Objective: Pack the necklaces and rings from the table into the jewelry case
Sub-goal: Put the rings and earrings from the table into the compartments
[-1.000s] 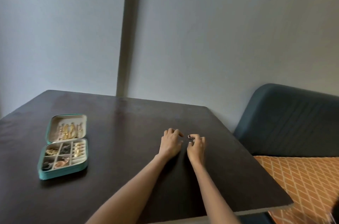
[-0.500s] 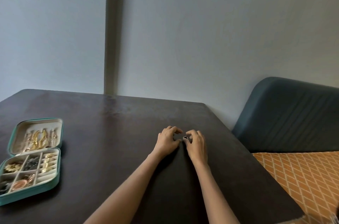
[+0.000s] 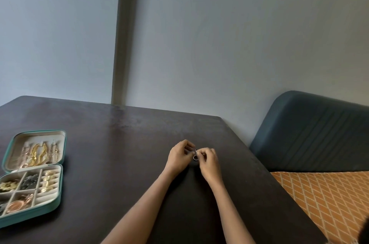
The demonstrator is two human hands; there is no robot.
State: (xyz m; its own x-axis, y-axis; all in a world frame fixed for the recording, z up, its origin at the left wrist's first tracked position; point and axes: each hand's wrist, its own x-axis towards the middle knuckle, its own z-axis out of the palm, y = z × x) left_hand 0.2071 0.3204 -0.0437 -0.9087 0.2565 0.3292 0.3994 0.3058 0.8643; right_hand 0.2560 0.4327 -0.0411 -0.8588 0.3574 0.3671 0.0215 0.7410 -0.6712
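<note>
A teal jewelry case [image 3: 58, 185] lies open at the left of the dark table [image 3: 123, 143]. Gold necklaces hang in its lid and its tray compartments hold rings and other pieces. Far to the right of the case, my two hands meet over the table near its right edge. My right hand [image 3: 208, 161] pinches a small ring [image 3: 195, 157] between its fingertips. My left hand [image 3: 179, 156] sits just left of it with curled fingers, its fingertips at the ring; whether they hold it I cannot tell.
A dark teal chair back [image 3: 311, 133] and an orange diamond-patterned seat cushion [image 3: 329, 199] stand beside the table's right edge. A grey wall with a vertical strip [image 3: 123, 34] rises behind the table.
The view shifted, so the case sits further left in the frame than a second ago. My hands came together and the ring rose slightly off the table between the fingertips.
</note>
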